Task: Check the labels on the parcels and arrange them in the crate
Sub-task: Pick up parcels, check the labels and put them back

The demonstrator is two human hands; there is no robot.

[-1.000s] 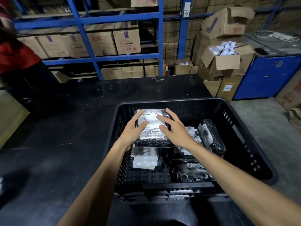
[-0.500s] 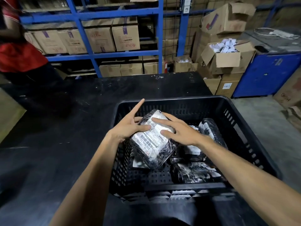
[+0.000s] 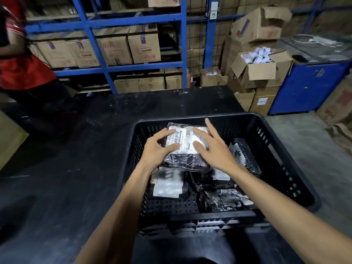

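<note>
1. Two bare hands reach into a black slotted plastic crate [image 3: 270, 149] that sits at the near right part of a dark, scuffed counter [image 3: 76, 168]
2. Between the hands lies a dark glossy plastic-wrapped parcel with a white printed label [image 3: 185, 147]; it rests label-up on top of the other parcels, toward the far left of the crate
3. Left hand [image 3: 158, 149] grips the parcel's left edge: the thumb lies on the label and the curled fingers [image 3: 162, 133] wrap the side
4. Right hand [image 3: 213, 149] is spread open and flat, with the thumb and palm on the parcel's right part and the index finger raised, pointing toward the far crate wall; it grasps nothing
5. Below the held parcel lies a second dark wrapped parcel with a white label [image 3: 168, 184], at the left of the crate floor
6. More dark wrapped parcels [image 3: 224, 199] lie at the near right, and one [image 3: 245, 157] leans along the right side
7. Behind the counter stands a blue metal shelving rack [image 3: 182, 63] loaded with brown cardboard cartons [image 3: 143, 45]
8. At the far right an open cardboard box of white rolled papers [image 3: 259, 67] sits among other boxes
9. One person in a red top [image 3: 19, 69] stands at the far left edge
</note>
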